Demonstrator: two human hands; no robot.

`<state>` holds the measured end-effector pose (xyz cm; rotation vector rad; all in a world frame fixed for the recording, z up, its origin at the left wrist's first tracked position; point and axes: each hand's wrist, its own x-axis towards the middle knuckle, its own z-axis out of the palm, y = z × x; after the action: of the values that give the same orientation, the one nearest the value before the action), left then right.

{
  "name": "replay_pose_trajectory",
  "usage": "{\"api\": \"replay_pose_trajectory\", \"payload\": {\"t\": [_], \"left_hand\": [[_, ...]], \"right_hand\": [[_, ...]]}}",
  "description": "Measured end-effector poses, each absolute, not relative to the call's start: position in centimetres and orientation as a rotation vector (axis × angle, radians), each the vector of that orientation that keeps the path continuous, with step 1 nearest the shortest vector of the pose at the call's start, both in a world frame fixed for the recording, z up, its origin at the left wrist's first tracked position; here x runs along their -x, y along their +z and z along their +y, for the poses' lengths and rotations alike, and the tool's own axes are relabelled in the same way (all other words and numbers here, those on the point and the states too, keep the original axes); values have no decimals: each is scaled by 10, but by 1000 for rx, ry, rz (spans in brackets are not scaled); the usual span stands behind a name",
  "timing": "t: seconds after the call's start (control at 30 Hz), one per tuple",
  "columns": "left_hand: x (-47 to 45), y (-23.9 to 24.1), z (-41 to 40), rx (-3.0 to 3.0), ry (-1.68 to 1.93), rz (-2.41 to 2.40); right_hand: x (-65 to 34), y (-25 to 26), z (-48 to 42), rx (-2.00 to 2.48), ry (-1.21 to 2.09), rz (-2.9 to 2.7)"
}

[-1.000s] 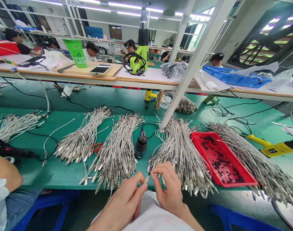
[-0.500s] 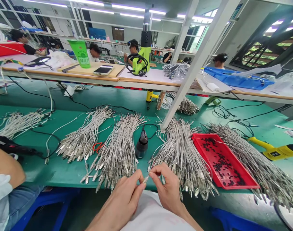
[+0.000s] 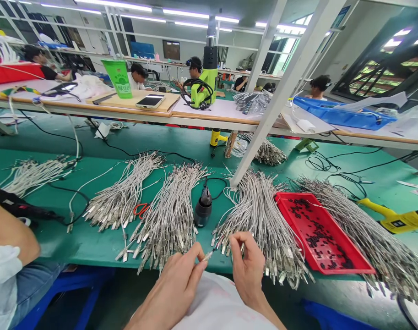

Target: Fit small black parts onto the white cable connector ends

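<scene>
My left hand (image 3: 183, 277) is closed in a pinch on a thin cable (image 3: 209, 255), whose dark-tipped end points up and right beyond the fingertips. Apart from that end, to its right, my right hand (image 3: 248, 266) has its fingers curled in and the thumb close to the forefinger. Whatever it may hold is too small to make out. Just past the hands lie two heaps of white cables, a left bundle (image 3: 172, 206) and a right bundle (image 3: 260, 220), with metal connectors towards me. Between them stands a black heat gun nozzle (image 3: 202, 211), pointing up.
A red tray (image 3: 361, 266) with small black parts stands right of the bundles. Beyond it are more cables (image 3: 363, 229) and a yellow heat gun (image 3: 397, 221). A slanting white post (image 3: 260, 133) rises to the shelf (image 3: 225, 120). A co-worker's arm (image 3: 14, 229) is at left.
My right hand has moved away from the cable end to the right, leaving a gap. My left hand keeps its pinch on the cable in nearly the same place.
</scene>
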<state>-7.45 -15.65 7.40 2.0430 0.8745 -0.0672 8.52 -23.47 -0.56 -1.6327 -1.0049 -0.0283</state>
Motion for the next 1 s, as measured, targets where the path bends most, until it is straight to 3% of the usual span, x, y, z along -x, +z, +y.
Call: {"api": "replay_pose_trajectory", "payload": {"t": [0.17,1.0], "left_hand": [[71,71,-155,-2114,-18,890],[66,67,-153,-2059,-4,890]], "right_hand": [[-73,6,-238,1393,-109,-1298],[-71,-6,-231,1568,-17,-1371]]}}
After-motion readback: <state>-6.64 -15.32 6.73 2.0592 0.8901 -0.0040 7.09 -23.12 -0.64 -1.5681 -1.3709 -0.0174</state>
